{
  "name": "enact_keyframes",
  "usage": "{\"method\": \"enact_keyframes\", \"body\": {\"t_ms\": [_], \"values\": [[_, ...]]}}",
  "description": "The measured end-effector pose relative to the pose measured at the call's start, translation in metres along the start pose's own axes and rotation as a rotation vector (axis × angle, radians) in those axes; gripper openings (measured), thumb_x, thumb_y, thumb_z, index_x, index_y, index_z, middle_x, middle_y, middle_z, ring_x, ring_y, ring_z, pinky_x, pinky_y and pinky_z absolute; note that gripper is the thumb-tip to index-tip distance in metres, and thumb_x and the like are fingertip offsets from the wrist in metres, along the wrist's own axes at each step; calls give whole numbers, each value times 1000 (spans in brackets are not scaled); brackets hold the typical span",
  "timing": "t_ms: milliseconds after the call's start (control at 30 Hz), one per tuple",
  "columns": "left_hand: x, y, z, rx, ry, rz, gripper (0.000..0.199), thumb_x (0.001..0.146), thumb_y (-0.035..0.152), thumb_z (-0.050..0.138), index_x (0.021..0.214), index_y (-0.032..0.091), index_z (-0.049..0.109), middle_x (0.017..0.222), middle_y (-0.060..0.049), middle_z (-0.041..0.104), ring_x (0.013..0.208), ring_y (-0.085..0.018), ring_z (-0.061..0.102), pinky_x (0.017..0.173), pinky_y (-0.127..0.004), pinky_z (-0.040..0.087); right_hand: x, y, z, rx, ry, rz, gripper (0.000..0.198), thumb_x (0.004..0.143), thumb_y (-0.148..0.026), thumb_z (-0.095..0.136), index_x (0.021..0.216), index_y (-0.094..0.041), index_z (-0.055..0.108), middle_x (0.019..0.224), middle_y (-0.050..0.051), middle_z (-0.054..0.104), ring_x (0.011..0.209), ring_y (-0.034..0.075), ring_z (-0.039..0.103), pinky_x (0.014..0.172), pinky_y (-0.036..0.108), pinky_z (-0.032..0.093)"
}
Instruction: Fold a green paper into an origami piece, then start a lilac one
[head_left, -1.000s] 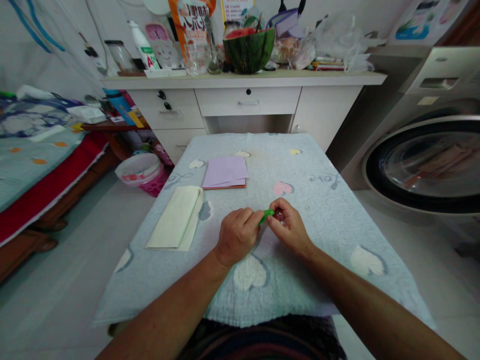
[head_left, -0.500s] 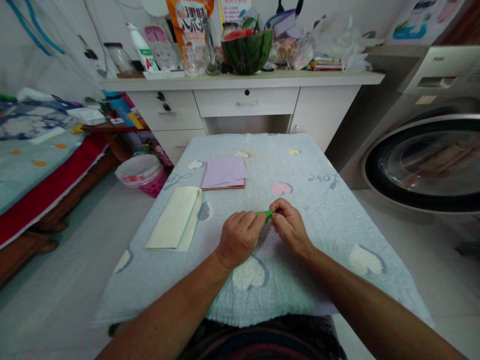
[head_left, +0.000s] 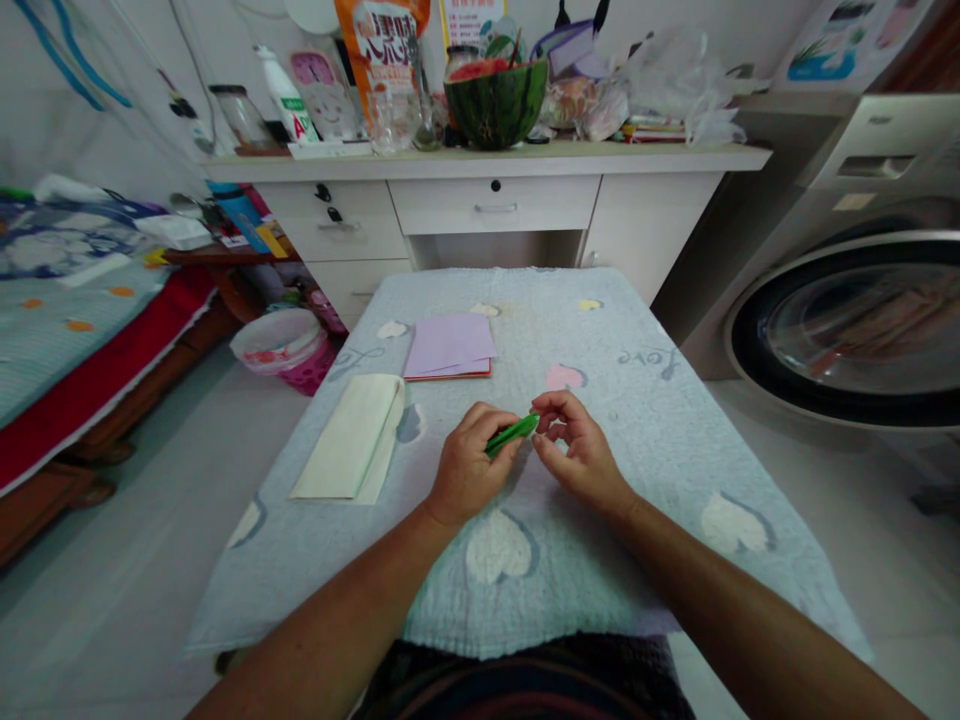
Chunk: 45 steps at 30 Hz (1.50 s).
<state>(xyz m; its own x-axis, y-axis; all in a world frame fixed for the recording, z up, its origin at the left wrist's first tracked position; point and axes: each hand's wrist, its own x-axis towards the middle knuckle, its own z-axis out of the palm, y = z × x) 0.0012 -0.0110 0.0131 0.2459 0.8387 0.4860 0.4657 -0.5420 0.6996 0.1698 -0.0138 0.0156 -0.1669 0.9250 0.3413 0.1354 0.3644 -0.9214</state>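
Observation:
A small, narrow piece of folded green paper (head_left: 511, 435) is pinched in my left hand (head_left: 474, 462) above the middle of the cloth-covered table (head_left: 637, 440). Its pointed end slants up to the right. My right hand (head_left: 576, 445) is just beside that tip, thumb and fingers curved and apart; whether a fingertip touches the paper I cannot tell. Beyond my left hand lies a stack of square paper (head_left: 451, 342), lilac on top with a red edge below. A folded cream sheet (head_left: 349, 435) lies to its left.
A white cabinet (head_left: 495, 205) stands past the table's far edge, with a cut watermelon (head_left: 496, 105) and bottles on top. To the right is a washing machine (head_left: 847, 270). On the left are a pink bin (head_left: 285, 350) and a bed (head_left: 82, 330).
My right fingers have come off their pinch on the green paper and spread. More of the paper now shows, tilted up in my left hand.

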Motion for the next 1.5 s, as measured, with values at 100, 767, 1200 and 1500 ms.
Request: {"method": "enact_keyframes", "body": {"t_ms": [100, 767, 1200, 1500], "values": [[1, -2, 1, -147, -28, -60, 11, 84, 17, 61, 95, 20, 60, 86, 0, 58, 81, -13, 57, 73, -25, 45, 3, 0, -1, -41, -83, -28, 22, 80, -22, 61, 102, -23, 58, 96, 4, 55, 85, 16, 53, 64, 26, 45], [0, -2, -3, -317, -49, 12, 5, 89, 22, 57, 93, 20, 57, 94, -3, 56, 91, -15, 56, 83, -30, 46, 4, 6, -2, -10, -153, -18, 6, 83, -22, 60, 86, -21, 54, 79, -1, 52, 73, 13, 52, 69, 27, 43], [-1, 2, -5, -86, 144, 123, 10, 81, 14, 67, 89, 21, 65, 98, -3, 59, 95, -16, 59, 86, -31, 48, 3, 5, 1, -304, -135, -221, 18, 78, -3, 52, 83, -21, 53, 75, -1, 48, 70, 13, 47, 64, 25, 37], [-1, 5, -6, -88, 155, 139, 11, 78, 12, 67, 86, 19, 65, 92, -3, 59, 89, -15, 59, 80, -30, 48, 4, 9, 0, -365, -137, -287, 21, 76, -1, 50, 84, -21, 51, 76, 0, 49, 72, 14, 48, 65, 26, 38]]}}
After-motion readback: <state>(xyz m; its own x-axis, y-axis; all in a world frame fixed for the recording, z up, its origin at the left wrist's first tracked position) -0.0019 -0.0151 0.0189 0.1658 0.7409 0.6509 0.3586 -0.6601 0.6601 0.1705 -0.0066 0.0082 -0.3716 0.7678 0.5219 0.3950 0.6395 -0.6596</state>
